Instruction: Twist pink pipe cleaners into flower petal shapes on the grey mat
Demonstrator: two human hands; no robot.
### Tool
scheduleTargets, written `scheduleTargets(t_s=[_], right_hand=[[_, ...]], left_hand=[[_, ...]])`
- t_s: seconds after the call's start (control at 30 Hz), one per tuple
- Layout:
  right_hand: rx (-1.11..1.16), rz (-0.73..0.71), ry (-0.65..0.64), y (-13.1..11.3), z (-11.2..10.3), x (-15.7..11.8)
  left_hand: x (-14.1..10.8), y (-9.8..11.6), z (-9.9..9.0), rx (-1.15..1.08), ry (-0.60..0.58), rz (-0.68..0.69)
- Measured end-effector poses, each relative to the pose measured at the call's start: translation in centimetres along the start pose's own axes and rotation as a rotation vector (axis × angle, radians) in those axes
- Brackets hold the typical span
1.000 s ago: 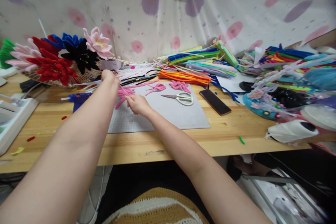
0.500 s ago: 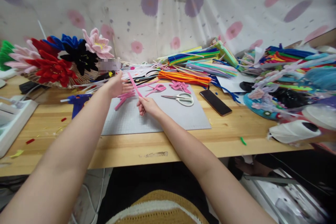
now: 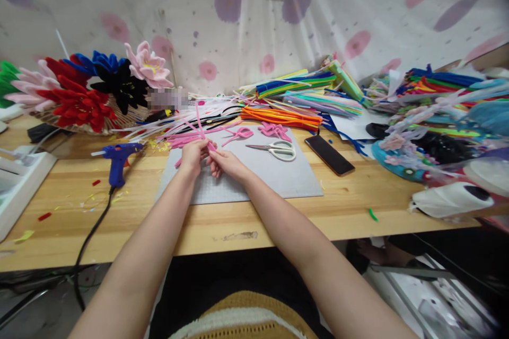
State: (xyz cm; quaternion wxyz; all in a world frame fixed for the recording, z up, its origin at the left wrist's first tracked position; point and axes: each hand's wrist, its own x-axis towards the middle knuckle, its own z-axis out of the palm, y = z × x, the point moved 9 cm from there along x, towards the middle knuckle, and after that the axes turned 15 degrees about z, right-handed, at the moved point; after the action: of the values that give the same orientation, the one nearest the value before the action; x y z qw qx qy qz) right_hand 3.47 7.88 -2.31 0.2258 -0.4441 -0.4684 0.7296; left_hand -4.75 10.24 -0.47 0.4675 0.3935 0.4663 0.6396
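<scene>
Head view: my left hand (image 3: 191, 159) and right hand (image 3: 228, 163) meet over the grey cutting mat (image 3: 274, 180), both narrowed on a pink pipe cleaner (image 3: 201, 123) whose free end stands up past my fingers. Exactly how each fingertip grips it is too small to tell. If I pinched too loosely, the fuzzy stem could slip or spring out of line; bent too sharply, its core might kink.

Just beyond my left hand lie more pink pipe cleaners (image 3: 181, 139), close enough that the free end could snag among them. Past my right hand sit a pink looped piece (image 3: 243, 132) and a folded pink pile (image 3: 274, 131), which a careless sweep could flatten. The scissors (image 3: 283, 151) point their blades toward my hands, so reaching right without looking might mean a jab.

Further left, the blue glue gun (image 3: 116, 164) rests on the counter (image 3: 143, 233). Its black cord (image 3: 92, 230) runs over the front edge; my forearm or leg catching that could drag the gun off.
</scene>
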Motion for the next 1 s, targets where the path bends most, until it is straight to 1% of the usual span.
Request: scheduleTargets(t_s=[0.07,0.17,0.23,0.33,0.47,0.53,0.6,0.67,0.73,0.8,0.83,0.9,1.0], right_hand=[[-0.061,0.037,-0.025,0.6,0.1,-0.1],[-0.143,0.107,-0.074,1.3,0.4,-0.5],[-0.173,0.129,-0.105,1.4,0.6,-0.8],[-0.192,0.140,-0.100,1.2,0.7,-1.1],[-0.231,0.145,-0.074,1.2,0.6,-1.1],[-0.279,0.148,-0.055,1.4,0.1,-1.0],[-0.337,0.127,0.003,1.4,-0.8,-0.8],[-0.360,0.039,0.115,0.7,-2.1,-0.6],[-0.341,-0.084,0.220,-0.4,-3.3,-0.7],[-0.311,-0.157,0.292,-0.9,-4.1,-0.8],[-0.291,-0.166,0.311,-1.0,-4.3,-0.8],[-0.225,-0.151,0.322,-1.0,-4.6,-0.9],[-0.111,-0.142,0.268,-1.1,-4.5,-1.3]], left_hand=[[-0.1,0.0,-0.8,-0.020,0.072,0.066],[-0.5,0.1,-1.4,-0.023,0.123,0.116],[-0.7,0.2,-1.7,-0.019,0.142,0.130],[-0.9,0.4,-1.8,-0.010,0.163,0.148],[-0.9,0.7,-2.1,0.063,0.171,0.180],[-0.8,0.8,-2.1,0.098,0.151,0.192],[-0.7,0.8,-2.0,0.108,0.111,0.202],[-0.6,0.5,-1.8,0.111,0.060,0.196],[-0.6,0.1,-1.2,0.123,-0.011,0.186],[-0.6,-0.1,-0.6,0.137,-0.082,0.194],[-0.7,-0.1,-0.3,0.139,-0.107,0.203],[-0.7,-0.1,-0.2,0.137,-0.121,0.215],[-0.6,-0.2,-0.5,0.138,-0.111,0.201]])
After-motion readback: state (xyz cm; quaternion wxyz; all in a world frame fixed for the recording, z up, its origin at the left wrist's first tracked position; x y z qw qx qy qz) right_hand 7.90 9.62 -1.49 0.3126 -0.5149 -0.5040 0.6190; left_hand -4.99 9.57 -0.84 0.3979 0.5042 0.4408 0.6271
